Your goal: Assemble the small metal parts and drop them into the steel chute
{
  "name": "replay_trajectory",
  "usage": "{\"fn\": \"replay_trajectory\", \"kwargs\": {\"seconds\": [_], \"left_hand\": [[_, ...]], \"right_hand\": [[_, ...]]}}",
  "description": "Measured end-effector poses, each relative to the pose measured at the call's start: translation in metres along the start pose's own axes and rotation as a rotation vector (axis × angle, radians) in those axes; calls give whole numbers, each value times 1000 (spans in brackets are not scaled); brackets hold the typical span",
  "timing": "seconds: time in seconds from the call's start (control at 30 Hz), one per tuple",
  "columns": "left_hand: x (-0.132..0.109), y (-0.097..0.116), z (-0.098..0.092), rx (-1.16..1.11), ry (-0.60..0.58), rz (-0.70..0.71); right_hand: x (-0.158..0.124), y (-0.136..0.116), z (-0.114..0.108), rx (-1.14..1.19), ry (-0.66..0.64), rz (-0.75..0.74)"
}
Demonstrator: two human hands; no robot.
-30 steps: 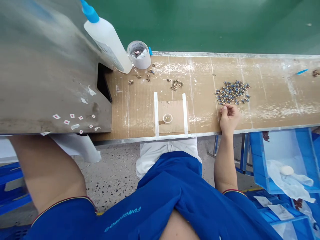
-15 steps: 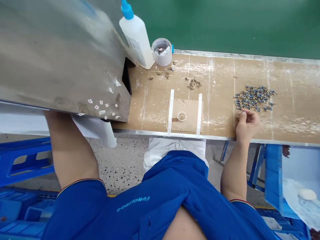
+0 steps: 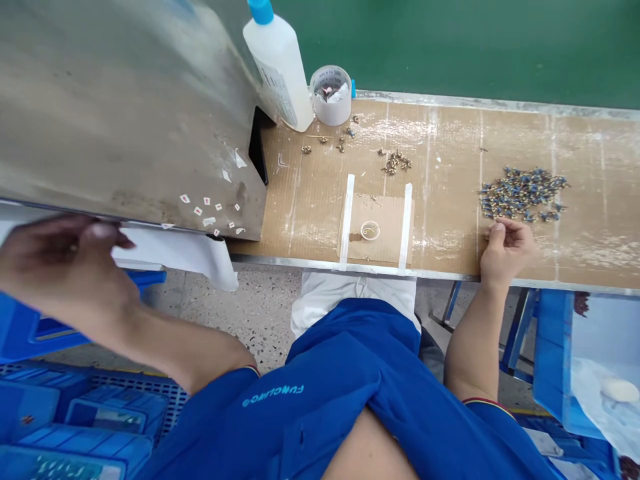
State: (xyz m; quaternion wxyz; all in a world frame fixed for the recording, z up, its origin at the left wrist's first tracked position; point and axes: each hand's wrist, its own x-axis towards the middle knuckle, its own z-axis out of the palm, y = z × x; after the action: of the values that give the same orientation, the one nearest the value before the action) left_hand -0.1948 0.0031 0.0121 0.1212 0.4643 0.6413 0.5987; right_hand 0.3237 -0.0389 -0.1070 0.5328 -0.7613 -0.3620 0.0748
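My left hand (image 3: pixel 83 267) is by the front edge of the grey metal housing (image 3: pixel 150 133), slightly blurred. Its fingers are curled in toward the thumb, and anything between them is hidden. At the near edge of a pile of small brass-and-blue metal fittings (image 3: pixel 523 193), my right hand (image 3: pixel 506 250) has thumb and forefinger pinched together. What lies in that pinch is too small to make out. Between my hands, a small round white dish (image 3: pixel 370 231) with a thin yellowish piece inside rests on a cardboard square (image 3: pixel 387 247) edged by two white tape strips.
A white bottle (image 3: pixel 280 73) with a blue cap stands beside a tape roll (image 3: pixel 333 100) holding scraps. More small fittings (image 3: pixel 397 162) lie on the cardboard-covered bench (image 3: pixel 450 233). White paper (image 3: pixel 200 257) hangs below the housing. Blue crates (image 3: pixel 100 413) sit at lower left.
My left hand has come out from beneath the metal housing into sight. My right hand keeps its pinch at the pile. The whole view has shifted slightly.
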Motion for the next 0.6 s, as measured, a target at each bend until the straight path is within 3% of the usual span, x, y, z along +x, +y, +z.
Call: {"fn": "replay_trajectory", "kwargs": {"seconds": [0.03,0.1,0.2,0.3,0.43,0.5,0.6], "left_hand": [[-9,-2,-3,-36,71,60],[-34,1,-7,-132,44,149],[-70,13,6,-252,-455,71],[-95,16,47,-300,-834,-38],[-122,-1,111,-306,-1030,-181],[-136,-9,133,-337,-1069,-199],[-149,-15,149,-361,-1055,-229]], "right_hand": [[0,-1,1,5,11,2],[-4,-5,3,30,24,-4],[-19,-19,14,63,-33,-56],[-46,-40,31,136,-258,-99],[-78,-64,56,281,-636,-48],[-86,-71,67,294,-714,-24],[-89,-78,76,277,-721,-41]]}}
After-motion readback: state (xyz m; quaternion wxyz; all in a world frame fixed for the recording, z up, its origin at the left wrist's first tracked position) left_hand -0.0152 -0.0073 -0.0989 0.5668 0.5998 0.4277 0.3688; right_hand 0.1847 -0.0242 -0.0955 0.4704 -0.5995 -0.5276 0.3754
